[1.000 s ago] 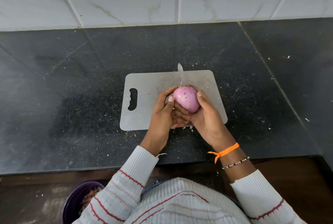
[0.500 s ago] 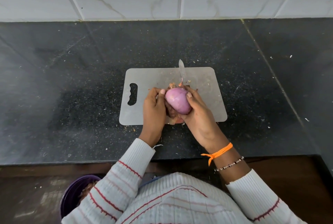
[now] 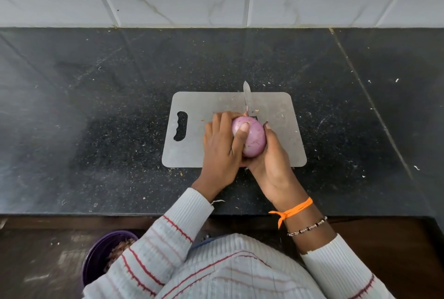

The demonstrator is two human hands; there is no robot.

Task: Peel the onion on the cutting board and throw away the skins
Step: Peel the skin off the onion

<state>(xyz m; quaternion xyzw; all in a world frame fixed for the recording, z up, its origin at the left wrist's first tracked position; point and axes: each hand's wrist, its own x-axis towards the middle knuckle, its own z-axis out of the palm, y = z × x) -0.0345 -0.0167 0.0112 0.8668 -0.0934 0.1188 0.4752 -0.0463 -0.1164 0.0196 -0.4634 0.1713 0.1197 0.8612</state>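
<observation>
Comparing w/ half a sec ago: left hand [image 3: 222,148] has closed back onto the onion [image 3: 251,136], thumb now laid across its top, where before it sat apart at the side. Judged: re-gripping to strip more skin; peel mostly done, surface looks smooth. Right hand [image 3: 271,159] cups onion from below and right, fingers wrapped round it. Onion held just above the board [image 3: 192,152]. Knife [image 3: 247,96] blade pokes out behind; which hand holds it, cannot tell. Bin [image 3: 98,253] lower left, skins inside.

Both hands' grip on onion [image 3: 252,137] over cutting board [image 3: 199,149].
</observation>
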